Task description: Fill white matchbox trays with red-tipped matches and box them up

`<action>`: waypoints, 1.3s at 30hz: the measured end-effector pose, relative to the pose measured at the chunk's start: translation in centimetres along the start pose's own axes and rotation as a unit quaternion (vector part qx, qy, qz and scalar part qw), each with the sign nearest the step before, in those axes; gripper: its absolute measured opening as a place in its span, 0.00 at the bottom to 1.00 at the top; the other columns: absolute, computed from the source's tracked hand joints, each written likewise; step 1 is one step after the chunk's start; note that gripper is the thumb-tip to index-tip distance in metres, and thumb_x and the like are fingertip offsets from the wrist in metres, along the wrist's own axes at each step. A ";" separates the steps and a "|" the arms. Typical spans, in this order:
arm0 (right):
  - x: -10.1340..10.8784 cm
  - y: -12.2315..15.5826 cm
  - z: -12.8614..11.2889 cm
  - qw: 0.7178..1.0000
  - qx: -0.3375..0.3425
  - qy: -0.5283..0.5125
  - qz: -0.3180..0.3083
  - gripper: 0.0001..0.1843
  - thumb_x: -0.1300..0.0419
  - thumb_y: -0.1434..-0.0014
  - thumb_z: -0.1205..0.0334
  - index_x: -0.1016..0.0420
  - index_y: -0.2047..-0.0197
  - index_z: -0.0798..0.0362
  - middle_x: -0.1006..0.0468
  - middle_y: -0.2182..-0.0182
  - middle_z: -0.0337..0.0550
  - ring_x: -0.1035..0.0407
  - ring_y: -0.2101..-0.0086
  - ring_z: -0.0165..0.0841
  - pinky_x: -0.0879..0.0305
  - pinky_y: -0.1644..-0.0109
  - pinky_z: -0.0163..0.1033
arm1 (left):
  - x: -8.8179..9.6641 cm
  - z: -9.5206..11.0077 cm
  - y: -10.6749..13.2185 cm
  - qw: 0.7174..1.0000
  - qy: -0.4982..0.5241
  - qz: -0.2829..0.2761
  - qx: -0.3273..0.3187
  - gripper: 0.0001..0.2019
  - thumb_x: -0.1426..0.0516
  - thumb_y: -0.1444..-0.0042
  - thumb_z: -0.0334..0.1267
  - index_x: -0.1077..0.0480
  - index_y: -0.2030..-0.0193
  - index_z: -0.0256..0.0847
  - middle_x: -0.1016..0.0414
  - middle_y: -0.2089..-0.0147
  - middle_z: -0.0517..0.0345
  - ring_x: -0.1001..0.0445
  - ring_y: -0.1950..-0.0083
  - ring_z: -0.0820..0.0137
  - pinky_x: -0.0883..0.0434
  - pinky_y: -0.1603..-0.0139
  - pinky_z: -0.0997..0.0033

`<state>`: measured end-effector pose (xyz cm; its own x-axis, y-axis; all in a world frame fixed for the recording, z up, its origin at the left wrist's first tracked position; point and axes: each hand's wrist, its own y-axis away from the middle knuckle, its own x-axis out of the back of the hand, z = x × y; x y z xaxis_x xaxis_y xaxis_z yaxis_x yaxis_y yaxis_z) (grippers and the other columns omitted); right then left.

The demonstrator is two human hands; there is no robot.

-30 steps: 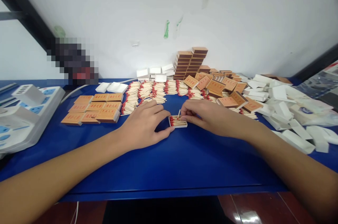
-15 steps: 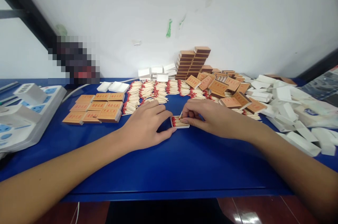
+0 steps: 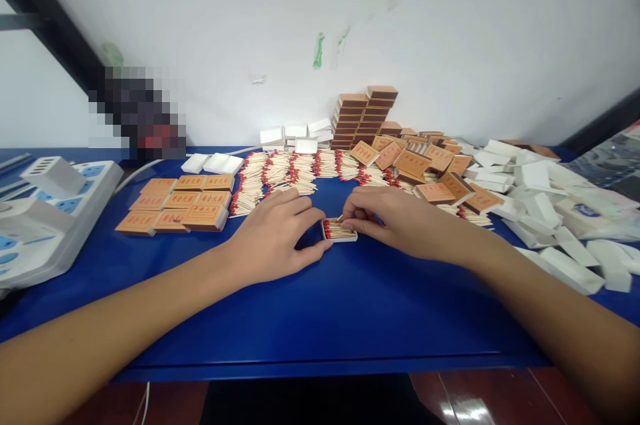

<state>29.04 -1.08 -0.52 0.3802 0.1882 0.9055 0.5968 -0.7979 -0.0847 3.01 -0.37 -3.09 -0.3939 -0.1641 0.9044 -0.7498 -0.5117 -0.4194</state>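
A small white matchbox tray (image 3: 345, 239) lies on the blue table, holding a layer of matches (image 3: 336, 231) with red heads toward the left. My left hand (image 3: 277, 235) steadies the tray's left end between thumb and forefinger. At its right end, my right hand (image 3: 377, 218) pinches a match low over the tray, its fingers partly covering the matches; whether more than one match is held I cannot tell. Behind both hands, loose matches (image 3: 290, 171) lie in several bunches.
Orange matchboxes (image 3: 175, 201) lie in rows at left, beside a white power strip (image 3: 75, 218). Brown-sided matchboxes (image 3: 360, 119) are stacked against the wall, with a loose heap (image 3: 435, 165) in front. White trays (image 3: 540, 205) are piled at right; others (image 3: 295, 135) sit at the back.
The match in my right hand, raised and slanted before, is now lower against the tray. My left hand keeps its place at the tray's end. The view shifts slightly.
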 end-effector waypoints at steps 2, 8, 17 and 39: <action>0.2 0.1 0.1 1.000 0.000 0.010 0.014 0.11 0.41 0.27 0.55 0.24 0.61 0.49 0.20 0.65 0.43 0.30 0.65 0.36 0.40 0.61 0.42 | 0.0 0.0 0.0 1.000 0.001 -0.001 0.001 0.16 0.40 0.29 0.48 0.21 0.48 0.37 0.21 0.60 0.52 0.24 0.56 0.60 0.28 0.51 0.58; 0.2 0.0 0.6 0.998 0.015 0.029 0.044 0.10 0.42 0.26 0.54 0.23 0.55 0.49 0.20 0.62 0.44 0.28 0.62 0.38 0.38 0.58 0.43 | -0.1 -0.1 0.1 1.000 0.003 0.000 -0.004 0.15 0.40 0.29 0.48 0.21 0.49 0.38 0.21 0.60 0.53 0.24 0.56 0.61 0.28 0.52 0.58; -0.3 -0.1 0.0 0.999 0.023 0.019 0.032 0.11 0.43 0.25 0.56 0.26 0.59 0.50 0.21 0.61 0.45 0.29 0.61 0.37 0.38 0.58 0.42 | 0.0 0.0 0.1 1.000 -0.001 0.003 -0.004 0.15 0.40 0.30 0.48 0.21 0.48 0.38 0.21 0.60 0.53 0.24 0.56 0.60 0.28 0.52 0.58; 2.0 0.3 0.5 0.996 0.015 0.067 0.062 0.13 0.42 0.27 0.54 0.22 0.61 0.49 0.21 0.66 0.44 0.29 0.66 0.36 0.38 0.61 0.42 | 0.1 0.0 0.0 1.000 0.003 0.000 0.002 0.16 0.40 0.29 0.48 0.20 0.49 0.38 0.21 0.60 0.52 0.24 0.56 0.60 0.28 0.51 0.58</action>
<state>30.33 -0.66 1.05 0.3560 0.0098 0.9344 0.5727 -0.7925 -0.2098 2.99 -0.38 -3.04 -0.3974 -0.1593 0.9037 -0.7479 -0.5144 -0.4195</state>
